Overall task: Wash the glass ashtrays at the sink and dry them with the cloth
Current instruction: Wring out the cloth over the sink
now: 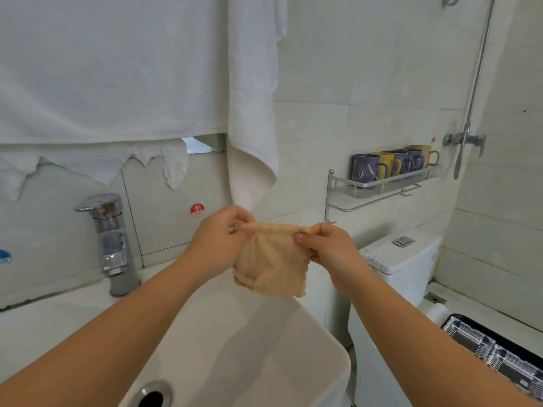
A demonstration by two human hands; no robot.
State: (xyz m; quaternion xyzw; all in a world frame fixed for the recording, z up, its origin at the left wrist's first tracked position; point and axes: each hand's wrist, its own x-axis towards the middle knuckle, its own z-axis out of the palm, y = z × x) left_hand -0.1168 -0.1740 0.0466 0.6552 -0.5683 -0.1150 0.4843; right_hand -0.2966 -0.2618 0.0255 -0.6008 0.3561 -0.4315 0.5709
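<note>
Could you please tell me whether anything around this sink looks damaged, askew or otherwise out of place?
Yes. The white cloth hanging above the faucet has a ragged, torn lower edge with jagged flaps. Both hands, left hand and right hand, pinch the beige cloth above the sink; it looks intact.

Item 1: round red sticker [197, 210] on the wall tile behind the sink, right of the faucet [110, 242]. White lettering: one Chinese character above, the word "HOT" below.

Item 2: round blue sticker [5, 256] on the wall tile at the left edge of the view, cut off by the frame; lettering not readable.

Item 3: small red sticker [433, 139] on the wall beside the shower valve [464, 139]; too small to read.

Item 4: label [372, 260] on the toilet tank lid [411, 248]; print blurred, unreadable.
</note>
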